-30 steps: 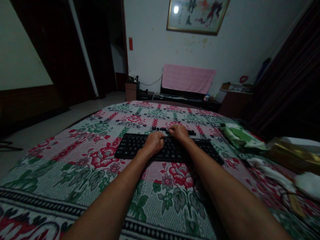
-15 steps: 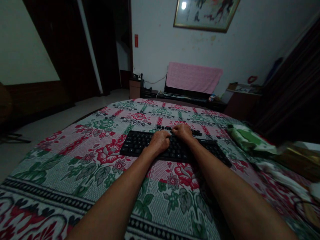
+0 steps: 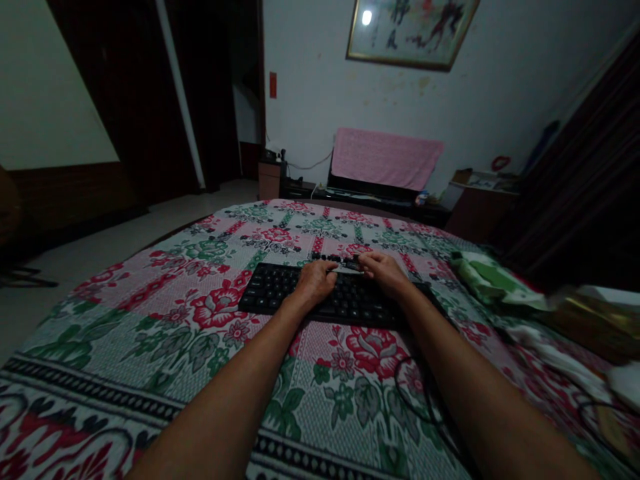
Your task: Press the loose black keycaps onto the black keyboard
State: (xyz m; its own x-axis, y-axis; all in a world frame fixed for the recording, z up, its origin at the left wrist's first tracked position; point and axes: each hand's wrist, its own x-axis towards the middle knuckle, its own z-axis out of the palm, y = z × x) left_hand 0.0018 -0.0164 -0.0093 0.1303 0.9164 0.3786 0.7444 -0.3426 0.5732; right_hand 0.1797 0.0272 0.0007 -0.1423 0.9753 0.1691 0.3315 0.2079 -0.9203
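A black keyboard lies flat on the flowered bedspread, partly hidden by my hands and right forearm. My left hand rests over its middle, fingers curled and thumb side toward the right hand. Over the back edge, my right hand has its fingertips pinched together. Between the two hands shows a thin pale strip, too small and dark to identify; whether either hand grips it is unclear. Just behind the keyboard sits a row of small black pieces, which look like loose keycaps.
The patterned bedspread covers the bed. A black cable loops beside my right forearm. To the right lie a green and white packet, a brownish box and white cloth. A pink towel drapes something at the wall.
My right hand has moved right, away from the left hand, uncovering the thin pale strip between them. The left hand has shifted slightly left. The cable now shows beside my right forearm.
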